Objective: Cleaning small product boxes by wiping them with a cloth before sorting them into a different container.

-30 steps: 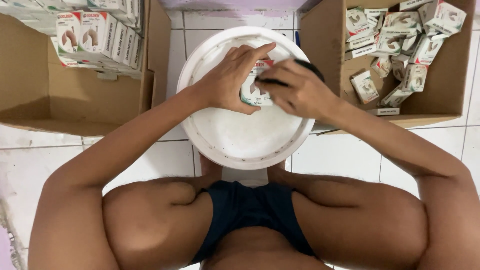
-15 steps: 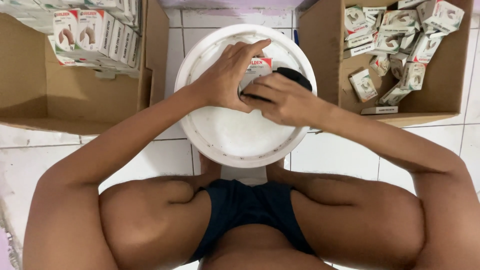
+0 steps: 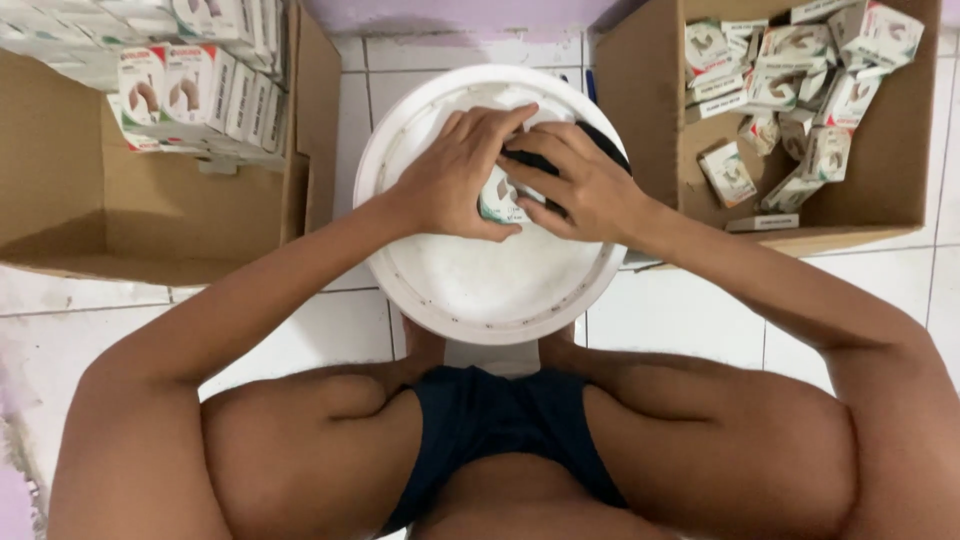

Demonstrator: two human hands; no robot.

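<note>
Small white carton (image 3: 497,197) sits between both hands over white bucket lid (image 3: 470,290); left hand (image 3: 455,175) and right hand (image 3: 580,185) both grip it, equally near.

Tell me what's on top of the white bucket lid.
On the white bucket lid, the left hand and right hand together hold a small white carton, with a black object partly showing behind the right hand. The carton's shape and anything beneath the hands are covered.
</note>
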